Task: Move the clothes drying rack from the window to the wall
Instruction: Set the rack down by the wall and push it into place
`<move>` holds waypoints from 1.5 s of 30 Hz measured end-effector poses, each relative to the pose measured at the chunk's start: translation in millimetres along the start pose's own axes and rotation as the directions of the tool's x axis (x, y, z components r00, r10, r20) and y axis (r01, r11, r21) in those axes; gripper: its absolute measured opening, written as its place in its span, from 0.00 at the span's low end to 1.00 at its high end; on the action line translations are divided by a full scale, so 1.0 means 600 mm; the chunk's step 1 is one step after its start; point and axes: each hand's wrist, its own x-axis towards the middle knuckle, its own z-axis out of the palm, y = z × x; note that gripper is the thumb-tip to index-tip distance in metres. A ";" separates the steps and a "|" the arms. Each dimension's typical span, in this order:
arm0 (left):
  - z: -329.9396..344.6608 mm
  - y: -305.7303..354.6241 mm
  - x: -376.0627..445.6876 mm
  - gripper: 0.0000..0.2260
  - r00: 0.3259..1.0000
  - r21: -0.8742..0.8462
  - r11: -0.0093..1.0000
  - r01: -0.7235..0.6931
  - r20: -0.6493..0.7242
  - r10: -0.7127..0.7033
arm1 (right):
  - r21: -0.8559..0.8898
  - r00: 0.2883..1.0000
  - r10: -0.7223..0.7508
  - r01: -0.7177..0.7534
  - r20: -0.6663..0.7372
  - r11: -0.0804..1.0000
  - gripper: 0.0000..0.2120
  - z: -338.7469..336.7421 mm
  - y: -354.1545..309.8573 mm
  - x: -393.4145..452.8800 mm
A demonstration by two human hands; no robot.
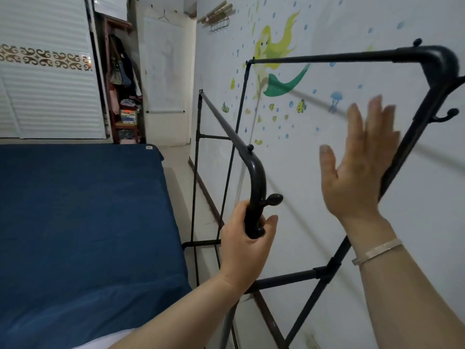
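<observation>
The black metal clothes drying rack (324,58) stands along the wall (314,172) on the right, which carries mermaid and fish stickers. The rack has two long top bars, one higher near the wall and one lower nearer the bed. My left hand (245,245) grips the near curved end post of the lower bar, just under a round knob. My right hand (359,162) is raised with flat spread fingers, slightly blurred, just left of the rack's near slanted post and not holding it.
A bed with a blue cover (83,222) fills the left side, leaving a narrow floor strip between it and the rack. At the far end are a white wardrobe (47,71), an open closet with clothes (123,84) and a doorway (166,79).
</observation>
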 end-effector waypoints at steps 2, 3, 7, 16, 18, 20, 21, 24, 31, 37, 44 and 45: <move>-0.017 0.000 -0.002 0.17 0.989 -0.079 0.995 -0.059 0.127 0.069 | -0.025 0.992 -0.052 0.055 0.117 0.998 0.28 -0.014 -0.043 0.022; -0.028 0.000 -0.002 0.23 0.979 -0.082 0.990 -0.112 0.163 0.124 | -0.035 0.984 -0.075 0.082 0.161 0.996 0.28 -0.022 -0.059 0.033; -0.088 -0.006 0.068 0.29 0.947 0.070 0.955 -0.287 0.169 0.272 | -0.151 0.950 -0.066 0.117 0.306 0.982 0.30 -0.054 -0.119 0.066; -0.183 -0.018 0.282 0.31 0.695 0.357 0.637 -0.683 0.587 0.415 | -0.411 0.918 0.148 0.017 0.367 0.912 0.34 -0.019 -0.303 0.066; -0.190 -0.021 0.307 0.32 0.638 0.324 0.606 -0.727 0.646 0.419 | -0.432 0.900 0.206 -0.022 0.384 0.902 0.36 0.009 -0.333 0.059; -0.190 -0.028 0.325 0.33 0.581 0.280 0.584 -0.762 0.695 0.425 | -0.459 0.879 0.271 -0.068 0.392 0.886 0.37 0.036 -0.346 0.049; -0.188 -0.034 0.335 0.34 0.554 0.261 0.573 -0.777 0.715 0.426 | -0.478 0.869 0.307 -0.095 0.388 0.873 0.37 0.049 -0.348 0.045; -0.174 -0.052 0.359 0.35 0.506 0.244 0.542 -0.804 0.760 0.408 | -0.522 0.839 0.393 -0.158 0.376 0.838 0.36 0.081 -0.339 0.028; -0.111 -0.093 0.397 0.23 0.452 0.122 0.567 -0.815 0.747 0.488 | -0.709 0.781 0.565 -0.239 0.266 0.664 0.32 0.099 -0.277 0.003; -0.042 -0.079 0.386 0.18 0.458 0.099 0.503 -0.859 0.589 0.666 | -0.715 0.764 0.634 -0.376 0.121 0.589 0.22 0.062 -0.215 0.005; 0.056 -0.042 0.330 0.18 0.466 0.077 0.511 -0.856 0.542 0.699 | -0.705 0.732 0.678 -0.511 -0.059 0.491 0.23 -0.003 -0.136 -0.019; 0.066 -0.038 0.322 0.18 0.463 0.069 0.511 -0.857 0.539 0.703 | -0.707 0.731 0.677 -0.522 -0.083 0.477 0.23 -0.009 -0.130 -0.025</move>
